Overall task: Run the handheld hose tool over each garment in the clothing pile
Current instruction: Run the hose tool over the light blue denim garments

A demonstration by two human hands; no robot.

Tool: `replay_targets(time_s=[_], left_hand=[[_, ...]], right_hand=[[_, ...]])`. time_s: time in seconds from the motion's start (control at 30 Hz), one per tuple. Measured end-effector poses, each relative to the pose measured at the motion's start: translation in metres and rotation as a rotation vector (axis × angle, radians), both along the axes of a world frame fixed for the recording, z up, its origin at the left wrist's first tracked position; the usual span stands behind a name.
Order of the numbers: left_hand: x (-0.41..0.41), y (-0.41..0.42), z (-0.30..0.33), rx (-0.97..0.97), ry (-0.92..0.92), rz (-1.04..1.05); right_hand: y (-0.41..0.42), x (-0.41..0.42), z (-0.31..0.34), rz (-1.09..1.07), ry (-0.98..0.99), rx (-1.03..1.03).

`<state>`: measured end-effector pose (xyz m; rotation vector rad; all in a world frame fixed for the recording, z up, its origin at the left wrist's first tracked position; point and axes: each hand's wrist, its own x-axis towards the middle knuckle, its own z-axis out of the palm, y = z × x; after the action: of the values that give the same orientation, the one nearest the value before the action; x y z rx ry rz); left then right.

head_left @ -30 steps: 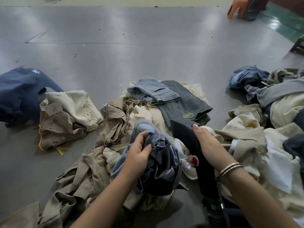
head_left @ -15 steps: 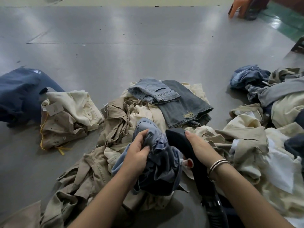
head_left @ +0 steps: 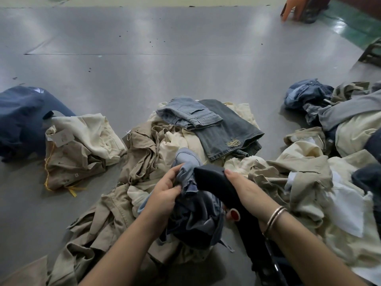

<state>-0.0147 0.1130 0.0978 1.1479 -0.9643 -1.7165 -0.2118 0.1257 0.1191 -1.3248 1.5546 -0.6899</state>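
- Your left hand [head_left: 165, 195] grips a bunched blue denim garment [head_left: 195, 215], fingers curled into its upper fold.
- Your right hand [head_left: 241, 188] wraps around the black hose tool [head_left: 214, 180]; its head touches the denim just right of your left fingers.
- Beneath both hands lies the beige clothing pile [head_left: 140, 162], folded jeans [head_left: 224, 129] beyond them.
- Behind your right wrist, the tool's hose end is blurred, perhaps ribbed.

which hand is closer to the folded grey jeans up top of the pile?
Right. The right hand, gripping the black hose tool, sits just below the folded grey jeans. The left hand, holding the blue garment, is lower and further left.
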Motion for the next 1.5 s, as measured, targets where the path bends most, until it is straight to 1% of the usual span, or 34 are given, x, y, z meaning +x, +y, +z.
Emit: replay_targets(time_s=[0.03,0.1,0.13,0.2,0.23,0.33,0.4,0.47,0.53,0.73,0.87,0.93,1.0,1.1,1.17,1.23,1.3,1.37,1.43,1.5], left_hand=[[0.001,0.001,0.002,-0.002,0.055,-0.018],[0.001,0.001,0.007,-0.013,0.164,-0.051],[0.002,0.001,0.010,-0.011,0.218,-0.051],[0.006,-0.004,0.013,0.020,0.307,-0.017],[0.009,-0.006,0.013,0.036,0.327,0.007],[0.012,-0.012,0.009,0.052,0.289,0.048],[0.009,-0.012,0.005,0.063,0.239,0.044],[0.006,-0.010,0.003,0.069,0.223,0.013],[0.005,-0.008,0.003,0.073,0.212,-0.023],[0.009,-0.008,0.007,0.133,0.275,0.032],[0.014,-0.008,0.012,0.135,0.342,0.036],[0.017,-0.007,0.015,0.117,0.362,0.017],[0.022,-0.005,0.017,0.100,0.389,0.040],[0.039,-0.006,0.025,0.055,0.450,0.118],[0.050,-0.009,0.031,0.044,0.477,0.154],[0.054,-0.012,0.031,0.097,0.461,0.186],[0.051,-0.013,0.029,0.162,0.410,0.213],[0.046,-0.013,0.026,0.187,0.382,0.251],[0.043,-0.013,0.027,0.216,0.370,0.270],[0.044,-0.012,0.030,0.211,0.347,0.272]], right_hand=[[-0.006,-0.002,-0.005,-0.047,-0.024,0.030],[-0.013,-0.010,-0.017,-0.075,-0.040,0.097],[-0.015,-0.013,-0.021,-0.099,-0.079,0.137],[-0.018,-0.018,-0.018,-0.182,-0.185,0.217],[-0.019,-0.021,-0.010,-0.202,-0.195,0.204],[-0.014,-0.024,0.011,-0.203,-0.203,0.141],[0.002,-0.015,0.026,-0.108,-0.249,0.166],[0.024,0.000,0.028,0.006,-0.297,0.211],[0.031,0.006,0.020,0.094,-0.217,0.109],[0.015,0.007,0.016,0.052,-0.266,0.211],[0.005,0.000,0.003,-0.081,-0.208,0.223],[-0.002,-0.002,-0.005,-0.174,-0.254,0.257],[-0.008,-0.008,-0.015,-0.265,-0.312,0.314],[-0.013,-0.024,-0.026,-0.320,-0.199,0.320],[-0.013,-0.031,-0.024,-0.364,-0.219,0.324],[-0.016,-0.032,-0.011,-0.337,-0.321,0.320],[-0.010,-0.030,0.005,-0.250,-0.411,0.296],[0.000,-0.024,0.015,-0.158,-0.426,0.295],[0.007,-0.013,0.013,-0.095,-0.396,0.318],[0.007,-0.004,0.006,-0.123,-0.362,0.353]])
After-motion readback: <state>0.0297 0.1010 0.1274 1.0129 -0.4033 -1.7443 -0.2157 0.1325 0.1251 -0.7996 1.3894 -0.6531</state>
